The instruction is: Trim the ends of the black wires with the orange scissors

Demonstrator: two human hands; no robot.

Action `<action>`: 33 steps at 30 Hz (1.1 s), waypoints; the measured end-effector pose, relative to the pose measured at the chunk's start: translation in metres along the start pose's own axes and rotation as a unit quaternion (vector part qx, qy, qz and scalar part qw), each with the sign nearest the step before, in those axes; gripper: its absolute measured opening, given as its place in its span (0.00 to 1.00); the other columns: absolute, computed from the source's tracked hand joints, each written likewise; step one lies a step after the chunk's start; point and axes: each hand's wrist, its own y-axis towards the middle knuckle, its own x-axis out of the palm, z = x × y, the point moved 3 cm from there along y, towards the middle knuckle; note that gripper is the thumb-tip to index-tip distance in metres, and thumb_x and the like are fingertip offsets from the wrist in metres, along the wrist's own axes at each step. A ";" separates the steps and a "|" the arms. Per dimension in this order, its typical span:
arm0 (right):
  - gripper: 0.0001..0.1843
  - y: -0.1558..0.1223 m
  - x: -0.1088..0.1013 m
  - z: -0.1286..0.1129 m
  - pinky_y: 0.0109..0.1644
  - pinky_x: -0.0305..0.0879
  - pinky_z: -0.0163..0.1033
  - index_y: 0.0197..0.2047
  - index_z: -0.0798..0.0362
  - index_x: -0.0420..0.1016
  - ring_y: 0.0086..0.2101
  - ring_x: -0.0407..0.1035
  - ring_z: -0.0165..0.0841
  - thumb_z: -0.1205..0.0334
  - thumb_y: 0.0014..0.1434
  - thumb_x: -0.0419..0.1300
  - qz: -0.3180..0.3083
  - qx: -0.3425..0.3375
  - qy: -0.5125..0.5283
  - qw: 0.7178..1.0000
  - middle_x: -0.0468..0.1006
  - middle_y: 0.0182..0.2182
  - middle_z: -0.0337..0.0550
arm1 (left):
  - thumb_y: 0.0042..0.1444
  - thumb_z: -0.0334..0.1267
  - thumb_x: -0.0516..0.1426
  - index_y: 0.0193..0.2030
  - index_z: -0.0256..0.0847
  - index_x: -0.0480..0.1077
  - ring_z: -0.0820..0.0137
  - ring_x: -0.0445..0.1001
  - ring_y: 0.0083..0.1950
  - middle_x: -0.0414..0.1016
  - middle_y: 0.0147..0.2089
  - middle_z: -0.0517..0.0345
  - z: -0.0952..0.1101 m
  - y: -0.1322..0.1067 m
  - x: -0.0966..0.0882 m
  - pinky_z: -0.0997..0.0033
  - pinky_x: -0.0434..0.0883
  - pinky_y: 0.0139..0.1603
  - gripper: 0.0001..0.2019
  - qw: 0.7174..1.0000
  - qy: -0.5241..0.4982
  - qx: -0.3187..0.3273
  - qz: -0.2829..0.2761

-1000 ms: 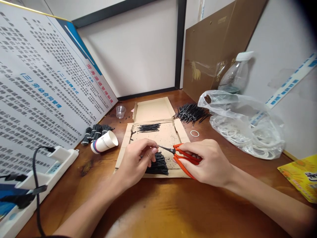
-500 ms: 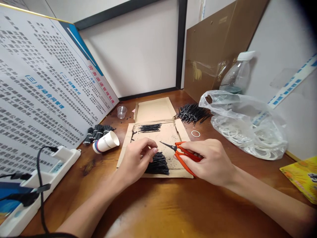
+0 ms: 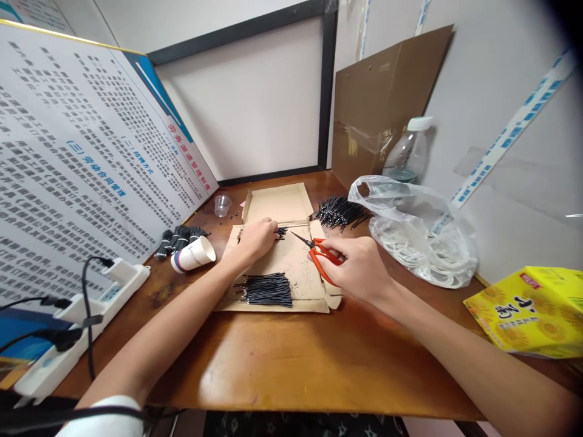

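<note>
My right hand (image 3: 357, 264) is wrapped round the red handles of a pair of pointed snips (image 3: 325, 255), whose dark blades point left over the flattened cardboard box (image 3: 298, 258). Farther off, my left hand (image 3: 260, 237) reaches down onto a small pile of short black wires (image 3: 282, 232); its fingers are curled in at the pile and their tips are hidden. A larger pile of black wires (image 3: 266, 289) lies side by side at the near edge of the cardboard. Small dark scraps are scattered on the cardboard near the snips.
A heap of black wires (image 3: 341, 212) lies right of the cardboard, beside a plastic bag (image 3: 423, 243) of white rings. Tied bundles (image 3: 182, 233), a tipped paper cup (image 3: 194, 254) and a clear cup (image 3: 222, 206) stand left. A power strip (image 3: 86, 334) and a yellow packet (image 3: 531, 312) flank the arms.
My left hand has moved away from the near pile and the snips' tip to the far small pile, uncovering the near wires. My right hand keeps the snips. The view has shifted.
</note>
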 end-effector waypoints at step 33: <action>0.10 -0.009 0.003 -0.017 0.20 0.49 0.33 0.27 0.58 0.78 0.17 0.49 0.23 0.61 0.56 0.61 -0.109 0.077 0.113 0.985 0.58 0.14 0.32 | 0.63 0.31 0.54 0.39 0.37 0.73 0.78 0.65 0.23 0.70 0.28 0.59 0.033 -0.088 -0.034 0.77 0.63 0.22 0.07 0.936 -0.348 0.048 0.036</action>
